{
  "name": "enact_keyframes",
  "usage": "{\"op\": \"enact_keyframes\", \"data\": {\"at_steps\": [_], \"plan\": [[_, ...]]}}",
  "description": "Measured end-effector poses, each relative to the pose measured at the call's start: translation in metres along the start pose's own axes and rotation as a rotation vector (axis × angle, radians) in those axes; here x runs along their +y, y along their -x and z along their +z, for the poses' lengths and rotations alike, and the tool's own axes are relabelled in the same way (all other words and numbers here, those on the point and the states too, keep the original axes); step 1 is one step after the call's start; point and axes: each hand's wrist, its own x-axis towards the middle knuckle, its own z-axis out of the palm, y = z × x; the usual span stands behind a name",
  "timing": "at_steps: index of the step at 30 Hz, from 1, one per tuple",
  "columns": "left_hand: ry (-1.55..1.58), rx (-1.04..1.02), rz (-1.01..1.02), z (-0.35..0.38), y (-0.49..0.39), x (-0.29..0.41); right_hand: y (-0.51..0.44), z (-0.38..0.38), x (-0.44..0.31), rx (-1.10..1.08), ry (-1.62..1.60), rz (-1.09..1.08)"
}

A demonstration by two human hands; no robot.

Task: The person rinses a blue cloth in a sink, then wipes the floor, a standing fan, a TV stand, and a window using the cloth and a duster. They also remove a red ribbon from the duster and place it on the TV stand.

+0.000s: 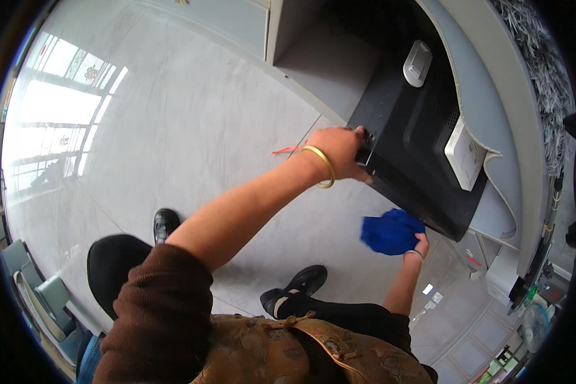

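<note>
A black computer case [403, 163] juts out of an open grey cabinet compartment [317, 62]. My left hand [336, 151], with a gold bangle at the wrist, grips the case's near left corner, thumb on one side and fingers over the other. Bunched in my right hand [418, 246] is a blue cloth [391, 233], held at the case's front near its right-hand end; whether it touches the surface I cannot tell. On the case lie a white box [465, 156] and a white oval device [417, 63].
A grey cloth cover [489, 86] hangs in folds along the case's right side. Grey shaggy fabric [533, 72] lines the far right edge. A thin red strip [285, 150] lies on the glossy tiled floor [197, 105]. Grey-green chairs [43, 297] stand at lower left.
</note>
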Motion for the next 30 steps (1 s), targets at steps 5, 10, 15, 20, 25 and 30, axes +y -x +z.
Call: {"op": "enact_keyframes", "data": {"at_steps": [5,10,15,20,25,30], "plan": [[0.032,0.088,0.014,0.011,0.001,0.003,-0.022,-0.025,-0.012,0.104,-0.321,0.206],[0.084,0.102,-0.006,0.018,-0.002,0.011,-0.04,0.005,-0.015,-0.099,-0.512,0.059],[0.11,0.112,0.025,0.022,-0.003,0.005,-0.056,0.033,-0.016,-0.113,-0.713,-0.163],[0.24,0.279,0.108,0.026,-0.006,-0.005,-0.053,0.019,-0.006,-0.321,-0.691,-0.162],[0.305,0.296,0.174,0.018,-0.005,-0.024,-0.014,0.011,0.03,-0.463,-0.715,-0.08],[0.3,0.274,0.215,0.017,-0.003,-0.025,0.006,0.015,0.035,-0.447,-0.545,-0.291]]}}
